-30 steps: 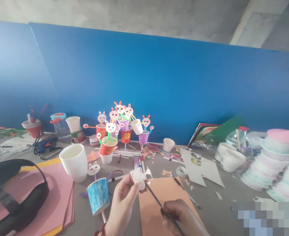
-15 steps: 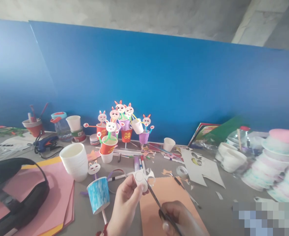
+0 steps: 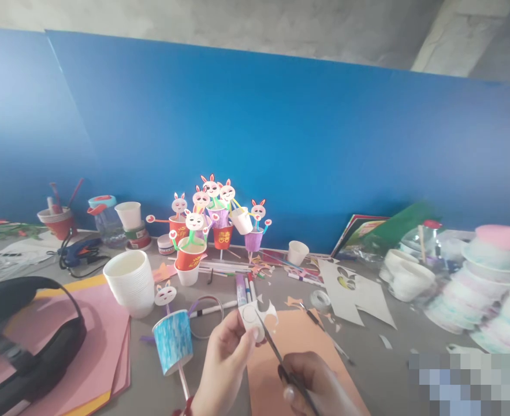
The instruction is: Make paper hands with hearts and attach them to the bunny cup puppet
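Observation:
My left hand pinches a small white paper cut-out with a pencilled circle and two ear-like tabs, held above the table. My right hand grips dark scissors, whose blades point up-left and meet the lower edge of the cut-out. Below both hands lies an orange paper sheet. Just left of my left hand stands a blue-painted paper cup on a stick, topped with a bunny face.
A stack of white cups and pink paper sheets lie left, with a black headset over them. Several bunny cup crafts stand at the blue wall. Markers, tape roll, a cut white card and bowl stacks fill the right.
The cut-out and my left hand have shifted slightly down and right, and the scissor blades have advanced into the paper's edge. The view has tilted a little.

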`<state>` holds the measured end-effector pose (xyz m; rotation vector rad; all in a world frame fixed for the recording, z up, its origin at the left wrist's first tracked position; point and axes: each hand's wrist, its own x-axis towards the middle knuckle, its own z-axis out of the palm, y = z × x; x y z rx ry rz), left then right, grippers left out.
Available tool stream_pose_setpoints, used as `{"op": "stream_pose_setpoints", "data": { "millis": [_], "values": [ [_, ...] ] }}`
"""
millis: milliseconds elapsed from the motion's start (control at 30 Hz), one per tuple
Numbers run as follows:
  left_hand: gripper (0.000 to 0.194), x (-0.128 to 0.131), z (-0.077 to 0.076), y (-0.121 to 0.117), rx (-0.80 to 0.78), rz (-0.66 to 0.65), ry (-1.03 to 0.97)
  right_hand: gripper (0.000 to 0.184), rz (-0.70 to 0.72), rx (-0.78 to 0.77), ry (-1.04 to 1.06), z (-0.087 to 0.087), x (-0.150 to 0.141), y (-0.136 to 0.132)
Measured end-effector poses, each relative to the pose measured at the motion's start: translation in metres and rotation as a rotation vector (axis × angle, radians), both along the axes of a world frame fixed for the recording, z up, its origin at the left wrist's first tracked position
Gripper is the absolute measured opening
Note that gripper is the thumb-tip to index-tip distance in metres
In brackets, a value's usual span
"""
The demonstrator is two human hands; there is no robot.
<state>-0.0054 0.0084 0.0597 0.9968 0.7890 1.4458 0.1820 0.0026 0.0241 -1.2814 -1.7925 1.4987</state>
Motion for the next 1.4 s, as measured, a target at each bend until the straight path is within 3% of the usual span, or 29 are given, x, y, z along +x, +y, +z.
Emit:
{"op": "stream_pose_setpoints", "data": {
  "millis": [367,600,900,1400],
  "values": [
    [0.025,-0.002,-0.003,0.001,0.007,0.0,0.02,0.072,0.004,0.034,-0.008,-0.005,0.002,0.001],
    [0.027,-0.001,-0.003,0.001,0.012,0.0,0.027,0.064,-0.017,0.011,-0.006,-0.018,0.006,0.002],
    [0.025,-0.002,-0.005,0.002,0.007,-0.003,0.037,0.064,-0.036,0.04,-0.033,-0.006,0.004,0.0],
    [0.033,-0.004,-0.002,0.001,-0.01,-0.008,0.036,0.056,-0.017,0.103,-0.12,-0.005,0.009,0.002]
  ]
}}
